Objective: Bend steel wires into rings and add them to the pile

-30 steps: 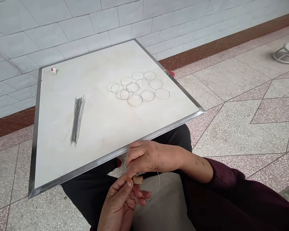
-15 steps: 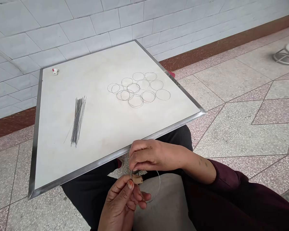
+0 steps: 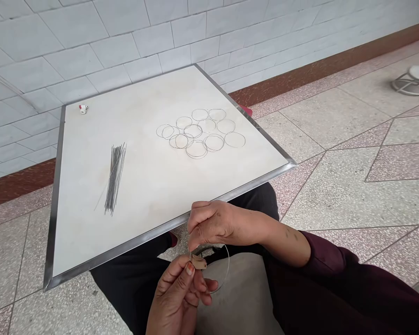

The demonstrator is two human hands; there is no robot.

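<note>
Your left hand [image 3: 176, 291] pinches tan piece [image 3: 199, 264], long axis pointing right; wire loop [image 3: 228, 261] arcs beyond. Your right hand [image 3: 214, 224], curled, sits just above; its grip hidden.

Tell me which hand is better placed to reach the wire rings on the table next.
The right hand, I'd judge: it is by the table's near edge, closer to the rings. The left hand is farther back, pinching a tan piece.
</note>
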